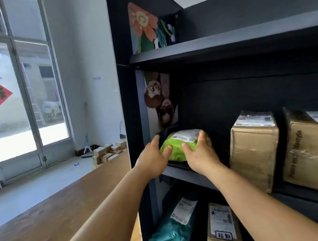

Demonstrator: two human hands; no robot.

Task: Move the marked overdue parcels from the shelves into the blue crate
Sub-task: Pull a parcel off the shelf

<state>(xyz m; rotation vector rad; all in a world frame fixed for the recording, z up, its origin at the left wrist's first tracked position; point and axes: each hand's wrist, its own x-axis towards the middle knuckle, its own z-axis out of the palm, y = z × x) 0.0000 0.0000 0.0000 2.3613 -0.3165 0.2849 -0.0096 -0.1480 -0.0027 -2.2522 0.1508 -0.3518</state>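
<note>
Green parcel (181, 144) on middle shelf (189, 175) of dark shelving unit, at left end. Left hand (152, 160) grips parcel's left side, fingers (167, 149) curled onto front. Right hand (201, 155) grips right side, fingers wrapped over top edge. Two cardboard boxes (254, 150) stand right of parcel on same shelf. Teal parcel (174, 233) and marked labelled parcel (222, 227) on shelf below. Wooden tabletop (46, 226) at left.

Your soft lime-green plastic mailer parcel (179, 146) with a white printed label on top lies flat at the left end of the dark middle shelf (189, 174), near its front edge, gripped on both sides.
</note>
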